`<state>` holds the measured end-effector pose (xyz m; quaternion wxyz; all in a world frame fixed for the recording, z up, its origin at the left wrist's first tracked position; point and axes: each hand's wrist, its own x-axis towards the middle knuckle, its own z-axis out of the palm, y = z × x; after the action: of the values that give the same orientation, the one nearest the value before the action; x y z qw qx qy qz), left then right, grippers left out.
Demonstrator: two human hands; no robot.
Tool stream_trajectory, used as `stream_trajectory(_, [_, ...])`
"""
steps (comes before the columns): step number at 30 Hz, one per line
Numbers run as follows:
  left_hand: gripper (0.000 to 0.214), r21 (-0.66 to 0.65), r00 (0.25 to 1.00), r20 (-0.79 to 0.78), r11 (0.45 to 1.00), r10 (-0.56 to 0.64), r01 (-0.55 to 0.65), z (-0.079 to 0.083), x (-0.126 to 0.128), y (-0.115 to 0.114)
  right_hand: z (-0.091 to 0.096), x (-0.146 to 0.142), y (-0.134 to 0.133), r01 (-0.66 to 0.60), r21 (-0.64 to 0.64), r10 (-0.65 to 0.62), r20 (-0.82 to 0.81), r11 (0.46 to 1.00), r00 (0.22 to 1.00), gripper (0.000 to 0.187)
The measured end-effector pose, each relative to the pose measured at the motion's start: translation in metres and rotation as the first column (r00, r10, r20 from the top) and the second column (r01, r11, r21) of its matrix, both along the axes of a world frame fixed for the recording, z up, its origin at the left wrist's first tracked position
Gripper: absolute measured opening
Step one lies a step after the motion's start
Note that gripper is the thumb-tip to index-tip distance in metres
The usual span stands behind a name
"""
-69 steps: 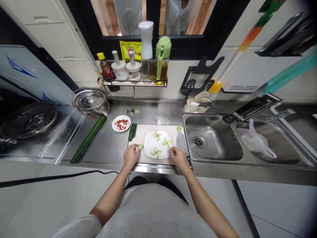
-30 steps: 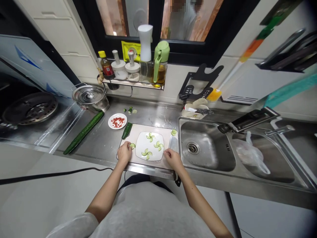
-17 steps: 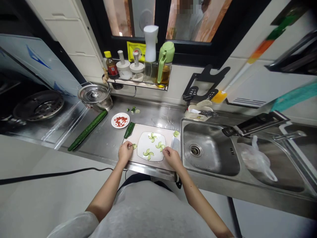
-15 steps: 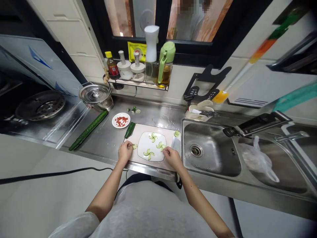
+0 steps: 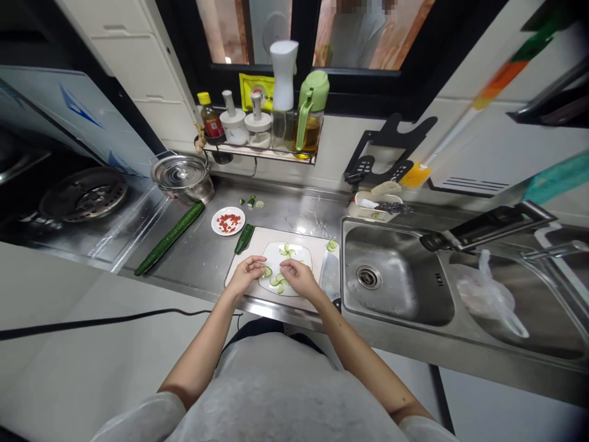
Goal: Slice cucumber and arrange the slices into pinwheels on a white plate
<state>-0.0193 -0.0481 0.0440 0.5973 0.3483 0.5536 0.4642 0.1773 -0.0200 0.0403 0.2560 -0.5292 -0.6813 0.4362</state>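
Note:
A white square plate (image 5: 299, 253) lies on a pale cutting board (image 5: 317, 245) on the steel counter. Green cucumber slices in pinwheel shapes (image 5: 287, 250) sit on the plate. My left hand (image 5: 247, 274) is over the plate's left edge, fingers pinched on a cucumber slice (image 5: 267, 271). My right hand (image 5: 299, 276) hovers over the plate's middle, fingers curled and close together near the slices; whether it holds one is hidden. A knife (image 5: 330, 279) lies on the board's right side.
A whole cucumber (image 5: 169, 238), a cut cucumber piece (image 5: 243, 238) and a small dish of red bits (image 5: 228, 221) lie to the left. A lidded pot (image 5: 183, 177) stands behind. The sink (image 5: 396, 276) is on the right, a bottle rack (image 5: 262, 123) at the back.
Both hands moved inward from the plate's outer edges to over the plate. The left hand brought the loose cucumber slice from the board onto the plate's left side.

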Motion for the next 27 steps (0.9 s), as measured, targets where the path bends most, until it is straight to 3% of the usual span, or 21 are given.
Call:
stream_trajectory(5, [0.043, 0.023, 0.999, 0.052, 1.000, -0.013, 0.012, 0.010, 0.015, 0.002, 0.005, -0.019, 0.003, -0.079, 0.038, 0.081, -0.058, 0.996, 0.995, 0.018])
stream_trajectory(11, [0.041, -0.033, 0.982, -0.152, 0.993, 0.111, -0.117, 0.012, 0.011, 0.001, 0.015, -0.017, 0.004, -0.085, 0.155, 0.075, 0.066, 0.984, 0.995, 0.013])
stream_trajectory(16, [0.046, -0.207, 0.998, -0.052, 0.977, 0.035, -0.045, 0.015, 0.010, -0.002, 0.019, -0.018, -0.001, -0.185, 0.382, 0.111, 0.208, 0.905, 0.972, 0.021])
stream_trajectory(22, [0.049, -0.285, 0.995, 0.087, 0.958, 0.050, -0.023, 0.009, 0.006, 0.008, 0.010, -0.023, -0.002, -0.307, 0.480, 0.126, 0.373, 0.821, 0.919, 0.023])
stream_trajectory(24, [0.051, -0.264, 0.996, 0.080, 0.964, 0.044, -0.022, 0.006, 0.004, 0.013, 0.006, -0.025, 0.000, -0.299, 0.472, 0.115, 0.380, 0.829, 0.918, 0.023])
stream_trajectory(27, [0.052, -0.189, 0.999, 0.040, 0.982, 0.024, -0.016, 0.000, 0.003, 0.021, -0.002, -0.028, 0.002, -0.213, 0.417, 0.079, 0.317, 0.883, 0.945, 0.021])
